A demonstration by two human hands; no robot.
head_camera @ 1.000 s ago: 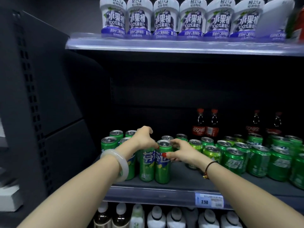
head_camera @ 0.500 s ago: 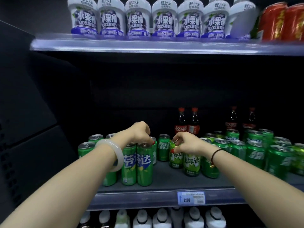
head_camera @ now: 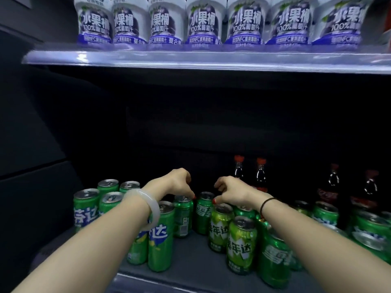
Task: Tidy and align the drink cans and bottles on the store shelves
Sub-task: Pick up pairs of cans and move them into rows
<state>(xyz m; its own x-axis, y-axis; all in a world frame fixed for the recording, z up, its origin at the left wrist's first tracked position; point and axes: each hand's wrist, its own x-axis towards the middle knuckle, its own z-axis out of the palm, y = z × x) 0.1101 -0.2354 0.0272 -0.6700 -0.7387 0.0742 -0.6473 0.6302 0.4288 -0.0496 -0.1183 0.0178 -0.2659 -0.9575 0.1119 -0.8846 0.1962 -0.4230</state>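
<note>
item: left hand (head_camera: 176, 182), white jade-like bangle at the wrist; fingers curled down, tips pinching the rim of a dark green slim can (head_camera: 183, 215) directly beneath it. half a second ago this hand sat on the front pair of tall green cans with blue lettering (head_camera: 160, 235); it has since reached further back.

item: right hand (head_camera: 231, 192), black cord at the wrist; fingers hooked downward, red-nailed thumb on the top of a yellow-green can (head_camera: 220, 227). grip on a second can behind it cannot be told.

item: lone green can (head_camera: 204, 214), between the two hands, standing further back.

item: loose green cans right of the right hand, unevenly spaced; dark cola bottles with red caps (head_camera: 239, 168) beyond the right hand.

status: front-left cans look squared; work has moved to the middle gap, right cluster still to align.
</note>
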